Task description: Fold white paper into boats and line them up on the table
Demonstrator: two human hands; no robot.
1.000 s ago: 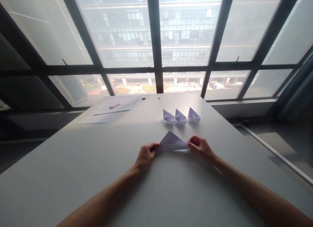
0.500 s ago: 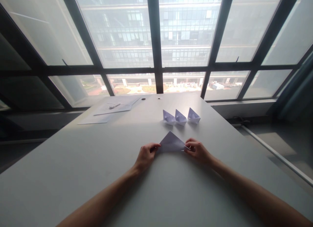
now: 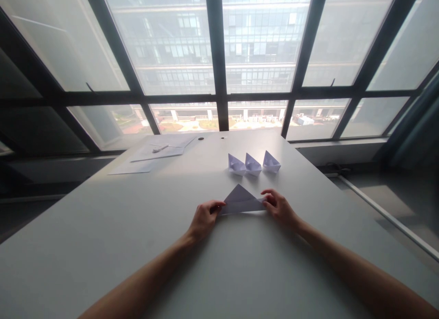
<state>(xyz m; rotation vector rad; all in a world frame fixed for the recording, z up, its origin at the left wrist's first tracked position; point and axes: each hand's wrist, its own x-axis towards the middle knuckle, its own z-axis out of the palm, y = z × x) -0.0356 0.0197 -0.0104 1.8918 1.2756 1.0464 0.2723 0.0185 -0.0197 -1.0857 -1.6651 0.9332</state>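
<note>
A folded sheet of white paper [image 3: 240, 201], with a triangular top and a flat band along its lower edge, lies between my hands on the white table. Its left corner is pinched between the thumb and fingers of my left hand [image 3: 206, 218]. My right hand [image 3: 279, 208] grips the band's right end, the index finger lifted a little off the paper. Just beyond the paper stand three folded paper boats, a left one [image 3: 236, 166], a middle one [image 3: 253, 166] and a right one [image 3: 271, 163], the right one slightly apart.
Several flat paper sheets [image 3: 163, 155] lie at the table's far left, with a small white object [image 3: 159, 148] on top. Two round holes are near the far edge of the table [image 3: 147, 250]. Large windows [image 3: 260, 44] rise behind it, and a dark curtain [image 3: 414, 127] hangs at right.
My right hand has shifted slightly right and its index finger has lifted. The lower band of the paper now shows out to its right end. My left hand stays in place.
</note>
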